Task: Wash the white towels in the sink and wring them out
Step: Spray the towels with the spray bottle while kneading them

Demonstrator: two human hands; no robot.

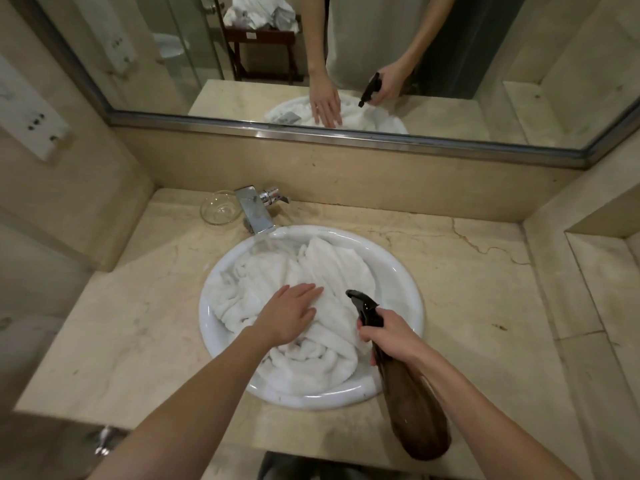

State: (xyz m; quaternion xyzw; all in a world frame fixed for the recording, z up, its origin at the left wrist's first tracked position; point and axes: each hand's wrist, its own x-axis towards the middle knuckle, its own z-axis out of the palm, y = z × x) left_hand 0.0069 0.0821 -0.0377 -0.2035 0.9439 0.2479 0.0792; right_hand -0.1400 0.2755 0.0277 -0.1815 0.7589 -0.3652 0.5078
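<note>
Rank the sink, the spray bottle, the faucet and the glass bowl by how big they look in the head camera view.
1. sink, by far the largest.
2. spray bottle, though it is nearest the camera, which enlarges it.
3 and 4. faucet and glass bowl look much alike, so I won't rank them.

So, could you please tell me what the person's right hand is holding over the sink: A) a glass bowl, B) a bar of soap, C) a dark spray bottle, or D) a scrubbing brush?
C: the right hand grips a dark spray bottle by its neck, with the nozzle aimed at the white towels in the sink.
</note>
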